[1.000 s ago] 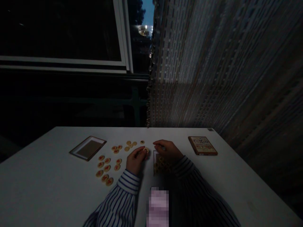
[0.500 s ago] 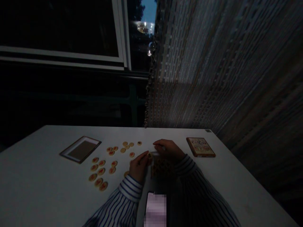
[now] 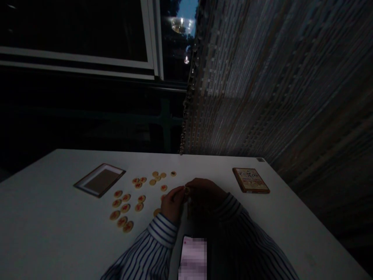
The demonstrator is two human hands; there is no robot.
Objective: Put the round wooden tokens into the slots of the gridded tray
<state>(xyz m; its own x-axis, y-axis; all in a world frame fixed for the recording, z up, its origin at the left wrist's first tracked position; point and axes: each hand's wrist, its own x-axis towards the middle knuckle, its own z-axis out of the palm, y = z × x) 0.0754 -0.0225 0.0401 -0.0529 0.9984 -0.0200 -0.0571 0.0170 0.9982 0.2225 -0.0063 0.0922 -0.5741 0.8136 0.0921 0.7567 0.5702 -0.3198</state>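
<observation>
My left hand (image 3: pixel 172 203) pinches a small round game disc (image 3: pixel 185 190) between thumb and fingertips, just above the white table (image 3: pixel 52 233). My right hand (image 3: pixel 205 191) lies in deep shadow right beside it, fingers curled over a small tray of discs that I can barely make out. Several tan discs with red marks (image 3: pixel 125 208) lie in loose rows to the left of my left hand. More discs (image 3: pixel 157 177) sit further back.
A flat box half (image 3: pixel 99 180) with a white rim lies at the back left. A printed box lid (image 3: pixel 251 180) lies at the right. A lit phone (image 3: pixel 192 256) rests near me between my striped sleeves. A curtain (image 3: pixel 276 77) hangs behind the table.
My left hand has moved right with the disc, up against my right hand. My right hand has sunk into shadow over the tray. The view has shifted slightly.
</observation>
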